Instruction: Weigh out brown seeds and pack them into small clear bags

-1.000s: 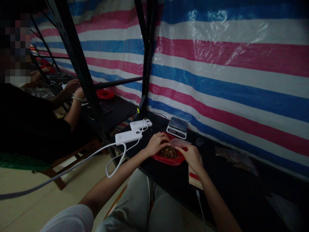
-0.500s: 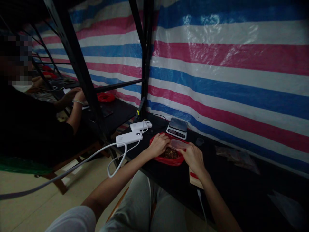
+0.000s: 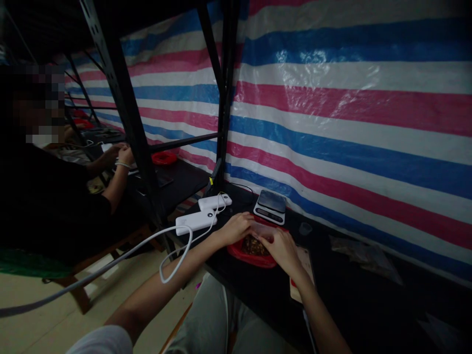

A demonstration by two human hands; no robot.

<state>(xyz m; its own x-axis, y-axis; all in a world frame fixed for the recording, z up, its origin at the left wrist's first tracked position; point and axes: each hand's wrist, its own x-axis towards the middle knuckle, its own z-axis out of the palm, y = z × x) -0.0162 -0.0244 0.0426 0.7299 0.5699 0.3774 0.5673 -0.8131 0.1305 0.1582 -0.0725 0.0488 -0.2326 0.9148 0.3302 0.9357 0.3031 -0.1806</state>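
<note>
Looking down at our black bench (image 3: pixel 342 300), what do we have between our hands?

A clear plastic tub (image 3: pixel 266 228), held over a red tray (image 3: pixel 239 255) of brown granular bits (image 3: pixel 253 246), near the bench's back edge.

And our grip?

Our left hand (image 3: pixel 238 227) and right hand (image 3: pixel 282 247) close in from either end, fingers bent and pressed toward the tub. Whether they pinch its rim, we cannot tell.

What lies around us?

A digital scale (image 3: pixel 270 206) just behind the tray, two white power banks (image 3: pixel 195 222) to our left, a wooden board (image 3: pixel 304 275) beside our right hand, and a small clear cup (image 3: pixel 305 228) near the back edge. Past the black rack upright (image 3: pixel 223 98), a co-worker (image 3: pixel 73 196) sits with both hands together, not far from another red tray (image 3: pixel 164 158), and a striped tarp (image 3: pixel 350 98) runs behind everything.
</note>
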